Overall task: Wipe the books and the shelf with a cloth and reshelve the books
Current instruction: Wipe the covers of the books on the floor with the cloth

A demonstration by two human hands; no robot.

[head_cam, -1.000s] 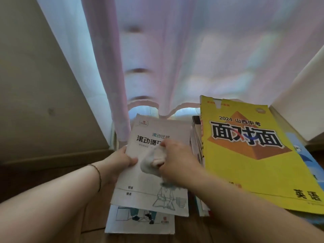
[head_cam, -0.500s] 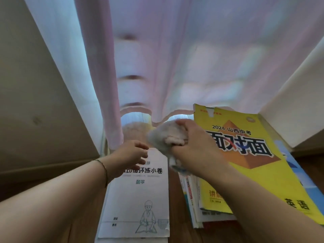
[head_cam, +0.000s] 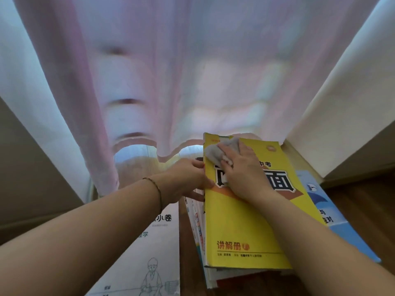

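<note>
- Large yellow softcover workbook w/ black lettering [head_cam: 245, 221] is lying face-up on top of a stack of books [head_cam: 199, 229], at approx 5 o'clock in view, on the dark wooden floor [head_cam: 363, 210].
- Crumpled pale grey-white cloth [head_cam: 222, 151] is sitting on the cover's far left corner, approx 1 o'clock from view centre.
- Right hand [head_cam: 245, 174] is lying over the cloth, fingers curled round it, pressing it onto the cover.
- Left hand [head_cam: 188, 180] is at the book's left edge, approx 9 o'clock of the cloth; fingers seem to be pinching/steadying that edge, contact partly hidden.
- Hands are close together, only the book edge between them.
- Step in hand, I'd judge: wiping the top cover, starting at the far end.
- Next move prob. calls for dragging the cloth toward the near edge while the left keeps the book from sliding.
- White thin exercise booklet w/ line drawing of a figure [head_cam: 149, 263] is lying flat at 7 o'clock, just beside the stack.
- Blue-covered book [head_cam: 333, 214] is sticking out under the yellow one at 3 o'clock.
- Sheer pink-white curtain [head_cam: 171, 71] is hanging at 12 o'clock.
- Shelf: can't tell where it is.
</note>
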